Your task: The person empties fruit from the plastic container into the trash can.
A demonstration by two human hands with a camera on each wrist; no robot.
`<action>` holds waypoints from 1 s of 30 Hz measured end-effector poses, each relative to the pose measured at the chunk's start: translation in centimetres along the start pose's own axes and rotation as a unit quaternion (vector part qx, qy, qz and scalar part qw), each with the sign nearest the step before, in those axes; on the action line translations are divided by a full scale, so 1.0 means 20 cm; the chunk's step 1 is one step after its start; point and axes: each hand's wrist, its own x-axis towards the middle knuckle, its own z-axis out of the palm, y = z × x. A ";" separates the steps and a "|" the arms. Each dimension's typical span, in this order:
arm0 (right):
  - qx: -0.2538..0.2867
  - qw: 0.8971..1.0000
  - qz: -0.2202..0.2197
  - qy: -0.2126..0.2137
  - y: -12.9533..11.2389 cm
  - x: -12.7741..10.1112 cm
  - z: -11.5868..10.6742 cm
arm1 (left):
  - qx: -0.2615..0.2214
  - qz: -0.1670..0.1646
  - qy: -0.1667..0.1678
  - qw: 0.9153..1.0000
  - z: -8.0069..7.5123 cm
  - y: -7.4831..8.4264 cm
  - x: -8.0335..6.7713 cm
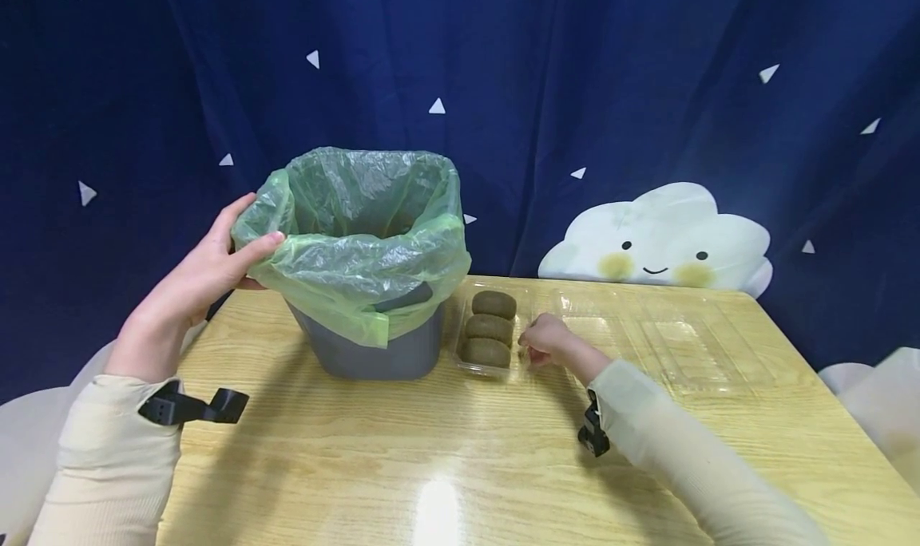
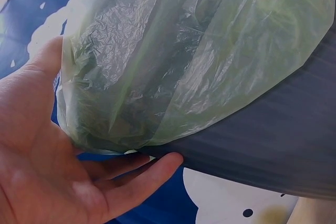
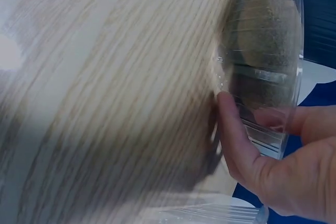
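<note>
A grey trash bin [image 1: 381, 354] with a green plastic bag [image 1: 359, 267] folded over its rim stands left of centre. My left hand [image 1: 208, 267] grips the bagged rim at its left corner, thumb in front; in the left wrist view, fingers [image 2: 157, 177] reach round under the bag's edge. Beside the bin lies a clear plastic container [image 1: 460, 358] with three brown kiwis [image 1: 491, 327] in a row. My right hand [image 1: 549, 340] pinches the container's right side. In the right wrist view, the thumb is seen through the clear wall, with the fingers [image 3: 236, 135] outside.
More clear plastic containers [image 1: 690, 342] lie on the wooden table [image 1: 431, 426], to the right of my right hand. A dark blue curtain [image 1: 503, 91] with a cloud print [image 1: 661, 235] hangs behind the table's back edge.
</note>
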 end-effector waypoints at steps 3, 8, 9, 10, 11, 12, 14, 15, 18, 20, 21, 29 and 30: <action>0.013 1.000 0.002 -0.006 0.00 0.00 0.00 | 0.004 -0.003 0.000 1.000 0.00 0.00 0.00; 0.036 0.999 0.011 -0.021 -0.01 0.00 -0.01 | 0.006 -0.002 0.000 1.000 0.00 0.00 0.00; 0.040 0.999 0.011 -0.023 -0.01 0.00 -0.02 | 0.007 -0.003 0.000 1.000 0.00 0.00 0.00; 0.041 0.999 0.011 -0.026 -0.01 0.00 -0.02 | 0.006 -0.002 0.000 1.000 0.00 0.00 0.00; 0.040 0.999 0.009 -0.028 -0.02 0.00 -0.03 | 0.004 0.001 -0.001 1.000 0.00 0.00 0.00; 0.039 0.999 0.009 -0.030 -0.02 0.00 -0.03 | 0.003 0.001 0.000 1.000 0.00 0.00 0.00; 0.038 0.999 0.005 -0.039 -0.03 -0.01 -0.04 | -0.001 0.005 -0.001 1.000 0.00 0.00 -0.01; 0.040 0.998 0.004 -0.043 -0.04 -0.01 -0.05 | -0.002 0.007 -0.001 1.000 0.00 0.00 -0.01; 0.045 0.998 0.006 -0.050 -0.06 -0.02 -0.07 | -0.005 0.011 -0.001 1.000 0.00 0.00 -0.01; 0.052 0.997 0.010 -0.053 -0.06 -0.02 -0.09 | -0.007 0.013 0.000 1.000 0.00 0.00 -0.01; 0.052 0.997 0.011 -0.054 -0.07 -0.03 -0.10 | -0.008 0.014 -0.001 1.000 0.00 0.00 -0.01; 0.066 0.995 0.022 -0.073 -0.12 -0.05 -0.20 | -0.009 0.005 -0.004 1.000 0.00 0.00 0.00; 0.073 0.994 0.024 -0.075 -0.13 -0.06 -0.21 | -0.008 0.004 -0.003 1.000 0.00 0.00 0.00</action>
